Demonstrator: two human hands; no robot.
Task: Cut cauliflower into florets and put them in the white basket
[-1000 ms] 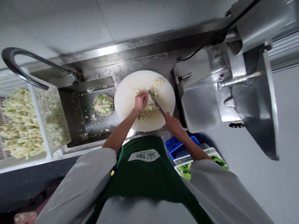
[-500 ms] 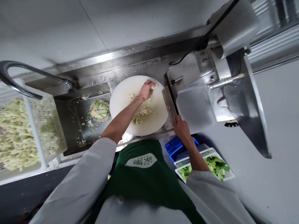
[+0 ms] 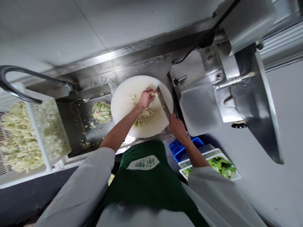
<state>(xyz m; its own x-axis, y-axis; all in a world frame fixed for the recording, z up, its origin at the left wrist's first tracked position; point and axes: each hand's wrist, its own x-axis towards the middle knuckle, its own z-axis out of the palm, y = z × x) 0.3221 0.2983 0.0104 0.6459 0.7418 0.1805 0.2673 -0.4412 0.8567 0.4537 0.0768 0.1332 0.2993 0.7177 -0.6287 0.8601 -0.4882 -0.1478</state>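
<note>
Over the round white cutting board (image 3: pixel 123 94), my left hand (image 3: pixel 146 97) is closed on a small cauliflower piece (image 3: pixel 153 94). My right hand (image 3: pixel 176 125) grips the handle of a cleaver (image 3: pixel 163 103). The blade slants across the board's right part, its far end beside my left fingertips. Cut cauliflower pieces (image 3: pixel 147 113) lie on the board below my left hand, with a few more near my wrist.
A cauliflower head with green stalks (image 3: pixel 101 112) sits in the steel sink (image 3: pixel 73 126). At the left is a white basket (image 3: pixel 39 132) of cut cauliflower under a curved faucet (image 3: pixel 30 74). A slicing machine (image 3: pixel 224 94) stands right; crates of greens (image 3: pixel 221 167) are below.
The cleaver has moved left from the board's right edge to over the board, beside my left fingers. My left hand has shifted slightly down and left with the small piece.
</note>
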